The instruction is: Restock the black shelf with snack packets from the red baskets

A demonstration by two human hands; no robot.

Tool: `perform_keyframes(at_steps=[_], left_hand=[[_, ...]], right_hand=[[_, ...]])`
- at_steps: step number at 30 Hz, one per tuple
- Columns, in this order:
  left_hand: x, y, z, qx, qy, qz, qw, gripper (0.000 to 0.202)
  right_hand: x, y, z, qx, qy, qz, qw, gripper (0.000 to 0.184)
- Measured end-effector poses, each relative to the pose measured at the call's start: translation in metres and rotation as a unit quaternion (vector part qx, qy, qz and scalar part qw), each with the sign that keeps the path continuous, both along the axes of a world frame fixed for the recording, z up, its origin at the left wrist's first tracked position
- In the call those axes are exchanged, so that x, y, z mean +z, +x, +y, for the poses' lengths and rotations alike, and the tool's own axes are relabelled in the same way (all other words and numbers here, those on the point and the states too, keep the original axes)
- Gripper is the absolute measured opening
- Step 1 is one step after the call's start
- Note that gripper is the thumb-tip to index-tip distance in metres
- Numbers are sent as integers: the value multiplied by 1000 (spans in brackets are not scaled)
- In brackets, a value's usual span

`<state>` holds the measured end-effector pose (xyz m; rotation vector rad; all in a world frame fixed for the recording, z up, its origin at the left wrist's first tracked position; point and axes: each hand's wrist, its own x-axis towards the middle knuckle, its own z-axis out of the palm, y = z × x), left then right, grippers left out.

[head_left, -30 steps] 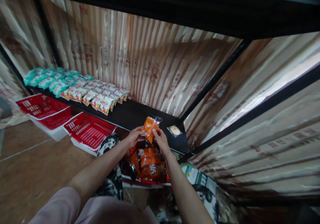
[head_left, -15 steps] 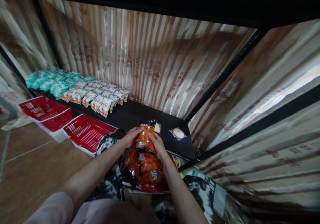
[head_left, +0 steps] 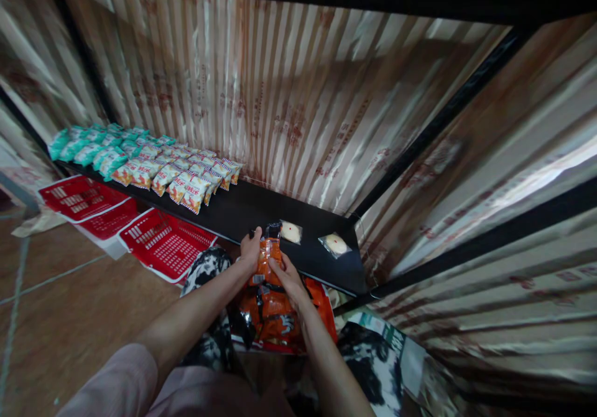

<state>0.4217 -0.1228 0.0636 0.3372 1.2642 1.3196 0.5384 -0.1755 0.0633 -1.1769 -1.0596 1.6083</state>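
Note:
Between my two hands is an orange and black snack bag [head_left: 269,250], tilted upright at the front edge of the black shelf [head_left: 252,209]. My left hand [head_left: 250,252] is closed on its left side, thumb up. On the right side, the fingers of my right hand [head_left: 285,274] grip the same bag. Below them, a red basket [head_left: 280,347] between my knees holds several more orange bags [head_left: 280,324], partly covered by my right forearm. Just beyond the held bag, a clear-wrapped pale round cake [head_left: 291,232] lies on the shelf.
Another wrapped round cake [head_left: 334,244] lies near the shelf's right end. Rows of white and orange snack bags [head_left: 181,178] and teal bags [head_left: 93,148] fill the left part. Red baskets [head_left: 168,243] stand on the floor at left. A dark post [head_left: 433,119] rises at right.
The held bag has turned and shifted slightly left, uncovering the nearer wrapped cake. My left thumb now points up. The camera view has tilted a little.

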Motion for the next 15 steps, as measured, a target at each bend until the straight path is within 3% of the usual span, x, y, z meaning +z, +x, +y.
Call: perform_keyframes(at_steps=[4, 10, 15], left_hand=[[7, -5, 7, 28, -19, -14, 999, 33], [13, -14, 14, -38, -62, -92, 993, 14], [10, -17, 13, -12, -68, -107, 992, 20]], right_hand=[[-1, -1, -10, -8, 42, -52, 998, 52], [-11, 4, -15, -11, 33, -58, 998, 43], [-11, 0, -22, -3, 22, -46, 999, 45]])
